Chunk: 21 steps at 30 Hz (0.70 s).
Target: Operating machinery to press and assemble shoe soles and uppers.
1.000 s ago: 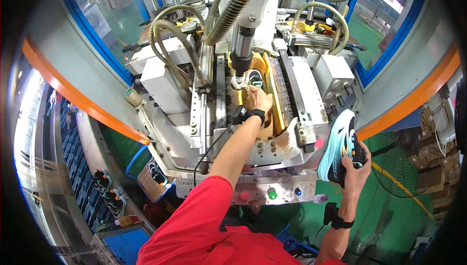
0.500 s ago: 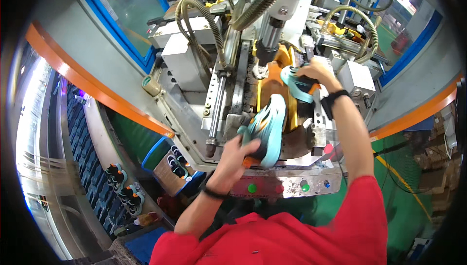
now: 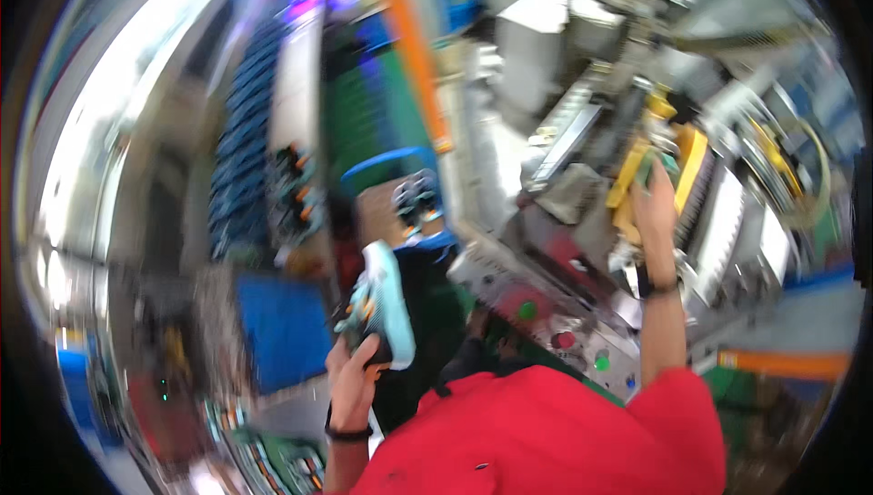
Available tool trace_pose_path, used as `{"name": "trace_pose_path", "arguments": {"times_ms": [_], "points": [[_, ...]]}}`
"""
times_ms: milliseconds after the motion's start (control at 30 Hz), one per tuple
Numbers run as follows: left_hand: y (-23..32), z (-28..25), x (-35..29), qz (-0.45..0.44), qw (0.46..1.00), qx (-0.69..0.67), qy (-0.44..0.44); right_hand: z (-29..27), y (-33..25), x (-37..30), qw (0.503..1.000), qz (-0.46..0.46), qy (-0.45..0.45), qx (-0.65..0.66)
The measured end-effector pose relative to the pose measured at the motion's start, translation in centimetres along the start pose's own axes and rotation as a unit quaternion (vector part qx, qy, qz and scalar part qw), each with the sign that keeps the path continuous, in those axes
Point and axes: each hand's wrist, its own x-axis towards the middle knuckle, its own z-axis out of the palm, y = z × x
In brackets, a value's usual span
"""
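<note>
My left hand [image 3: 353, 379], wearing a dark wristband, grips a pale turquoise sneaker [image 3: 389, 300] by its dark heel, over the gap left of the machine. The toe points up and away, and small orange accents show on the shoe. My right hand [image 3: 655, 209] reaches into the machine among yellow pads [image 3: 691, 163]. Its fingers appear closed around a second turquoise-green sneaker [image 3: 658, 166], mostly hidden by the hand and smeared by motion.
The machine's front panel [image 3: 491, 272] carries green and red buttons. At left stand a blue-rimmed box [image 3: 373, 209] with dark shoes, a conveyor with more shoes [image 3: 296, 195], and a blue-topped surface [image 3: 282, 327]. Several shoes [image 3: 273, 459] sit at the lower left. An orange bar [image 3: 409, 50] rises beside the machine.
My view has turned left and blurred. My left hand has carried its sneaker away from the machine, out to the left. My right hand stays at the yellow pads.
</note>
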Motion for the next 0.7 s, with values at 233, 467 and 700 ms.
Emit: {"name": "trace_pose_path", "arguments": {"times_ms": [233,467,700], "points": [[-7.0,-5.9,-4.0,-0.044,0.991,-0.092,0.088,7.7,-6.2,-21.7,0.952,-0.148,-0.267,0.021],[-14.7,-16.8,-9.2,-0.014,0.938,-0.214,0.272,12.0,-2.2,-24.5,0.944,-0.220,-0.243,0.030],[-22.2,-34.3,-11.9,0.006,0.843,-0.227,0.487,12.6,-26.3,-13.9,0.927,-0.209,-0.244,0.193]]}}
